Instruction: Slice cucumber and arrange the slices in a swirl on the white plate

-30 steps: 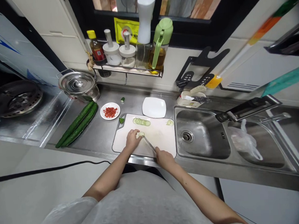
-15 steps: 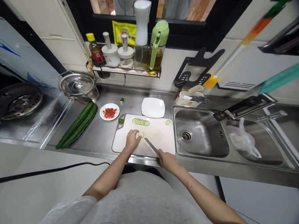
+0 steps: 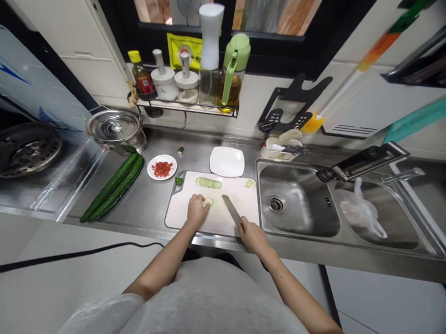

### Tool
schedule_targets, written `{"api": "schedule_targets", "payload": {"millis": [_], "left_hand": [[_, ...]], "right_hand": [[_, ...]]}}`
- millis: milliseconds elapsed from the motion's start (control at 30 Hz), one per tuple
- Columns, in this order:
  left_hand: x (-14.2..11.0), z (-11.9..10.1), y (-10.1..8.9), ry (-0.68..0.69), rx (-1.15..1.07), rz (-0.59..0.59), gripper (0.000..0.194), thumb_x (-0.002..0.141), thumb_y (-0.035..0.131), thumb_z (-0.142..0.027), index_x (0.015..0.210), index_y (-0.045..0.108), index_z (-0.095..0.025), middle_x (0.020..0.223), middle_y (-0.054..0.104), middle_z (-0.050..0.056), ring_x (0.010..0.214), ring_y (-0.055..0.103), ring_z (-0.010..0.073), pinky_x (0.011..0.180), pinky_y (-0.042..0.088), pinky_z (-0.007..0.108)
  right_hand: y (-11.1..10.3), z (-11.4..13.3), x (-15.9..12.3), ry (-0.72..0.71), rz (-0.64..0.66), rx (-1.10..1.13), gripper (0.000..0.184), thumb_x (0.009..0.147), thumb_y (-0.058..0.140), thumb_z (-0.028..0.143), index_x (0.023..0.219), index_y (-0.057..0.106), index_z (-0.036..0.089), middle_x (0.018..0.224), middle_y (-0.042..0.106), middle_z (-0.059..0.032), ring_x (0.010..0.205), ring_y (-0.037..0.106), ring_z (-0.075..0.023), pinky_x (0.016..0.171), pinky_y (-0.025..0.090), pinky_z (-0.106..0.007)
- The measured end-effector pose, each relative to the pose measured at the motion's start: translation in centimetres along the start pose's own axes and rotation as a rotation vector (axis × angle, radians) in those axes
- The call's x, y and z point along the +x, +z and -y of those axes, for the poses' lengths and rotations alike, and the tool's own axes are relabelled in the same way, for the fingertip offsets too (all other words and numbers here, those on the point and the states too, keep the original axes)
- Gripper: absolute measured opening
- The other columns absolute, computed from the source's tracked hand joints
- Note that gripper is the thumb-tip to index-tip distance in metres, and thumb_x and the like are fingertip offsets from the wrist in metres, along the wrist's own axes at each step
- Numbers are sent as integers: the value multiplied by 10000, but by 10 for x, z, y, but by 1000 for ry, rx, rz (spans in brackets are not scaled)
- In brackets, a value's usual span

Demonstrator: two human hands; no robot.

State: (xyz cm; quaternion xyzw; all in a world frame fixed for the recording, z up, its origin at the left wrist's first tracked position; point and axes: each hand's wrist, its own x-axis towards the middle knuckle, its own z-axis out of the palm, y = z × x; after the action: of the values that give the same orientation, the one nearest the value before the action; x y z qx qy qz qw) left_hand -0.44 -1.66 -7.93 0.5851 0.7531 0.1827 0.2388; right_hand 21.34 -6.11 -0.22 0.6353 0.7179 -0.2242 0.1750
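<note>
My left hand (image 3: 197, 210) rests over the white cutting board (image 3: 180, 212), its fingers closed on a round, pale green cucumber slice (image 3: 209, 202). In my right hand (image 3: 252, 234) is a kitchen knife (image 3: 231, 209), gripped by its handle, the blade pointing up and left over the board and apart from the slice. A row of overlapping cucumber slices (image 3: 209, 183) lies along the board's far side. A few more cut pieces (image 3: 250, 184) sit in its far right corner. A green cucumber end (image 3: 179, 181) is by the board's handle.
Two whole cucumbers (image 3: 113, 189) lie left, beside a plate of chopped red pieces (image 3: 162, 167). Behind the board stands a white square plate (image 3: 226, 161). The sink (image 3: 300, 197) borders the board's right side. A lidded steel pot (image 3: 117, 130) is at the back left.
The knife has moved right and slightly up, away from the slice in my left hand. My left hand stays nearly in place with the cucumber slice.
</note>
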Motion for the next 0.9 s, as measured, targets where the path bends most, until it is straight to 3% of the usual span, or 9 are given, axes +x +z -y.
{"api": "schedule_targets", "payload": {"millis": [400, 567, 700, 900], "left_hand": [[4, -10, -3, -50, -67, 33, 84, 732, 576, -192, 812, 551, -199, 875, 607, 28, 848, 565, 174, 762, 406, 285], [10, -14, -7, -125, -122, 77, 210, 715, 590, -164, 915, 578, -224, 818, 650, -2, 788, 593, 167, 709, 404, 274], [12, -21, -14, -187, -150, 114, 239, 743, 559, -167, 958, 614, -255, 825, 681, -13, 821, 616, 174, 733, 412, 282], [3, -26, -28, -128, -88, 120, 239, 759, 528, -163, 935, 661, -255, 859, 699, 1, 859, 624, 185, 811, 412, 310]], "right_hand": [[0, -3, 2, 4, 3, 3, 247, 968, 283, 277, 1110, 469, 197, 956, 675, -103, 898, 633, -218, 671, 337, -272], [-4, -3, 1, 14, 23, -1, 248, 969, 287, 273, 1119, 467, 190, 962, 677, -98, 902, 631, -207, 667, 330, -267], [-4, -4, 2, 6, 20, 3, 256, 969, 288, 293, 1120, 466, 189, 958, 679, -101, 892, 631, -209, 660, 328, -269], [-4, -2, 5, -14, 33, 6, 251, 972, 296, 309, 1111, 471, 195, 957, 677, -98, 874, 634, -212, 643, 324, -267]]}}
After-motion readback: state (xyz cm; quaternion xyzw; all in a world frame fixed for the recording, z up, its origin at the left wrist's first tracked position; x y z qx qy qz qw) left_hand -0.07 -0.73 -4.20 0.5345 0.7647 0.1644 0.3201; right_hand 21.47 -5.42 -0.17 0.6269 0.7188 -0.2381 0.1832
